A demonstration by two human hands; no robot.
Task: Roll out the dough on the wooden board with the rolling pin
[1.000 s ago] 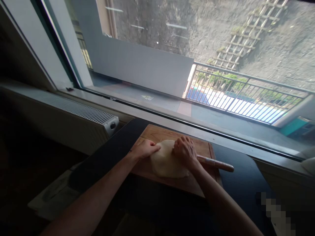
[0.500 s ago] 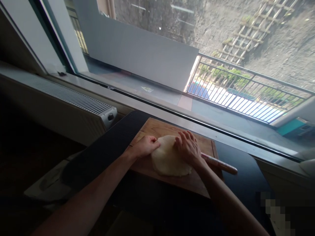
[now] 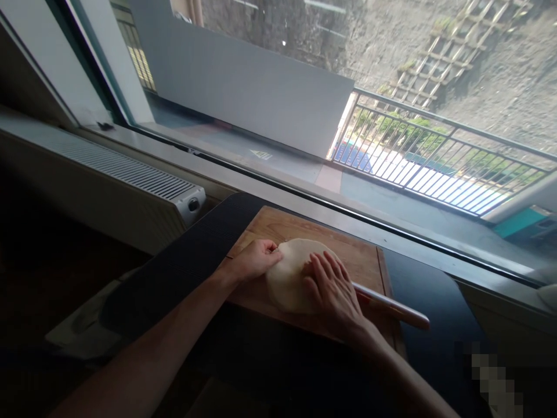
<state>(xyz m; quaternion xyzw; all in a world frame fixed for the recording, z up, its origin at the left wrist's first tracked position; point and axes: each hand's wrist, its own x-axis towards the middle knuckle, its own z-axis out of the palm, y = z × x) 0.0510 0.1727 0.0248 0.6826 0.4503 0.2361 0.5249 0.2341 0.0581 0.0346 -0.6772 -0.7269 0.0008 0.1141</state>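
Observation:
A flat, pale, roughly round sheet of dough (image 3: 285,284) lies on a wooden board (image 3: 278,223). At its upper left edge, my left hand (image 3: 256,257) pinches the dough between thumb and fingers. My right hand (image 3: 334,290) lies flat over a wooden rolling pin (image 3: 398,307), its fingers stretched out. The pin slants across the right part of the dough, and its far end sticks out to the right past the board. My right palm covers the middle of the pin and part of the dough.
The board rests on a dark table (image 3: 191,255) with rounded corners. Behind the table run a window sill (image 3: 296,200) and a large window. To the left stands a white radiator (image 3: 189,203). A pale object (image 3: 82,325) sits low at the left, its kind unclear.
My right hand and the rolling pin have moved a little toward me across the dough. My left hand keeps its pinch on the edge. The view has shifted slightly.

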